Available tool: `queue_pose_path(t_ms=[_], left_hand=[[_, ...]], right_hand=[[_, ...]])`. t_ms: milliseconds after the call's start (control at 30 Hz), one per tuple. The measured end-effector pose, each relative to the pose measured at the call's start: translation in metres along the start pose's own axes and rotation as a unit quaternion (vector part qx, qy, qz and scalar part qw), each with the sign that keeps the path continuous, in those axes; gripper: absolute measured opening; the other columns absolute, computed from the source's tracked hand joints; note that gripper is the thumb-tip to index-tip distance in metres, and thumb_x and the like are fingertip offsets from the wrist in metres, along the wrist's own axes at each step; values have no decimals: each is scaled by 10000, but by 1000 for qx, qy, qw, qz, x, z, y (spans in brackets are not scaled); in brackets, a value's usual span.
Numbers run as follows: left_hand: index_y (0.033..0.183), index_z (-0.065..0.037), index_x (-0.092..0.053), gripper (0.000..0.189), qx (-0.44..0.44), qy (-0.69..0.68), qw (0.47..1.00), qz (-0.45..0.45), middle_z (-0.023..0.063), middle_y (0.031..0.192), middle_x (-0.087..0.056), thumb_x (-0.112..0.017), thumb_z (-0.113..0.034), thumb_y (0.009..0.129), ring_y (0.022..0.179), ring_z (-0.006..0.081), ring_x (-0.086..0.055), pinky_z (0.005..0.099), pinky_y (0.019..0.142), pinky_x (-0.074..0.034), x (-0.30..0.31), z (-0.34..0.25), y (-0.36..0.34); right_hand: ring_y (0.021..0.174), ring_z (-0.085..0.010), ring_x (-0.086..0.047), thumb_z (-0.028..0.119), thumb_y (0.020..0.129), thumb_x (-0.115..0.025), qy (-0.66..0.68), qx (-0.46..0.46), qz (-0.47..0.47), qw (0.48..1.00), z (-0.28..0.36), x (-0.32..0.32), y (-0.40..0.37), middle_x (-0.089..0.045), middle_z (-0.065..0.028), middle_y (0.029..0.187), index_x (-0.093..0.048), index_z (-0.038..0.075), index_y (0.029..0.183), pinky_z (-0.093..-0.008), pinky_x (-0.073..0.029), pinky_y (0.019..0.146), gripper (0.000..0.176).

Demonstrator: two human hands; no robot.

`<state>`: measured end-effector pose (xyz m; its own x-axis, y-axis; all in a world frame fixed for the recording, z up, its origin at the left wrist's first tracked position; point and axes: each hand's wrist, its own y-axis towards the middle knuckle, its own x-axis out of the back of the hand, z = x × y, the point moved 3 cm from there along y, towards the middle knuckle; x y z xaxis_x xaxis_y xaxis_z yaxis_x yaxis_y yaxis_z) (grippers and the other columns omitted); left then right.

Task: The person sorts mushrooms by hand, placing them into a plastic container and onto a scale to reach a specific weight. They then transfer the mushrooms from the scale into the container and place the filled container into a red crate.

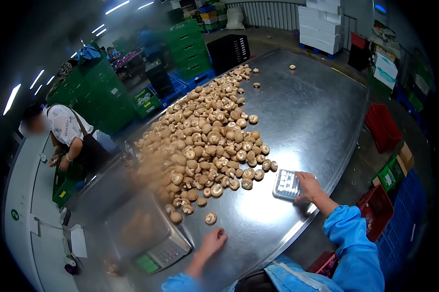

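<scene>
Lower centre: my left hand [212, 241], loosely curled and empty, lies just below a stray mushroom [210, 218]; my right hand [309, 187], farther right, clasps the tray [285, 185].

Mushroom pile [207, 138] on metal table [307, 112]; tray [286, 185] at its right edge, scale [163, 250] at near-left, crates [382, 127] right of table.

Stainless-steel table [307, 112] — loaded with a mushroom heap [205, 141], a loose mushroom [210, 218], a clear tray [286, 185] — weighing scale [163, 250] at near-left edge.
</scene>
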<state>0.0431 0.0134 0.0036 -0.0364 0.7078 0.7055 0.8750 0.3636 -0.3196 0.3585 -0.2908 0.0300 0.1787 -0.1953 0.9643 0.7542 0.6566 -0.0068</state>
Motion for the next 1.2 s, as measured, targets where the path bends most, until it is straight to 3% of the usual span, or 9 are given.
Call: queue_pose_path(t_ms=[233,567,667,700,833,933,1033,1133,1200], left_hand=[[1349,10,-483,605,-107,-38,967,-227,194,1141,-651,-732,-136,818,963,313,-653,402,814,-546,17,5,57],[1394,-23,-469,545,22,-269,963,-22,108,1169,-643,-668,-63,889,929,127,-620,268,812,-527,-27,-8,-36],[1395,-14,-469,548,41,-266,963,-15,112,1184,-638,-673,-66,890,935,115,-617,259,825,-519,-11,3,-62],[1428,-2,-415,590,16,-283,959,-13,150,1230,-610,-672,-93,905,928,153,-628,275,795,-527,-6,9,-66],[1471,-5,-341,612,-21,-391,917,-68,165,1329,-552,-638,-81,941,961,158,-631,270,777,-521,22,-12,-65],[1407,13,-397,488,6,-465,885,4,185,1261,-592,-590,-97,973,864,190,-681,258,660,-543,27,-31,-56],[1298,15,-461,325,111,-495,850,139,215,1152,-636,-507,-135,1014,705,241,-705,260,499,-530,19,-18,-57],[1232,1,-465,260,175,-577,797,24,220,957,-685,-488,-146,1019,571,258,-683,271,374,-480,7,10,-69],[1248,-5,-446,267,225,-594,772,-20,235,1008,-671,-445,-167,1035,592,261,-684,266,392,-483,-3,27,-79]], right_hand=[[1205,-350,-512,280,455,-934,1,-10,-14,1000,13,11,-4,-567,-155,1266,-472,46,1333,-404,-415,1061,1019],[1232,-364,-504,189,676,-820,-29,73,-112,991,29,7,-44,-549,-185,1302,-504,21,1316,-430,-427,1044,733],[1170,-358,-566,144,794,-737,51,116,-137,982,31,26,-51,-599,-189,1258,-557,23,1274,-444,-468,995,526],[969,-300,-680,75,904,-622,59,114,-166,978,54,51,-53,-680,-179,1091,-599,17,1227,-401,-549,847,329],[689,-147,-695,94,1009,-501,405,26,60,912,110,55,-52,-712,-116,860,-611,6,1223,-289,-562,625,256],[659,-118,-688,160,1023,-479,449,81,294,840,171,28,-48,-700,-73,817,-621,32,1216,-266,-564,599,271],[634,-107,-662,171,1013,-529,462,82,343,814,206,0,-44,-696,-59,818,-606,14,1230,-251,-539,592,279],[643,-118,-664,178,990,-591,565,-4,282,775,200,-50,-41,-699,-71,868,-519,16,1336,-241,-530,594,388],[634,-145,-676,207,990,-595,573,-85,324,748,197,-77,-50,-697,-89,901,-367,10,1439,-256,-514,519,541]])
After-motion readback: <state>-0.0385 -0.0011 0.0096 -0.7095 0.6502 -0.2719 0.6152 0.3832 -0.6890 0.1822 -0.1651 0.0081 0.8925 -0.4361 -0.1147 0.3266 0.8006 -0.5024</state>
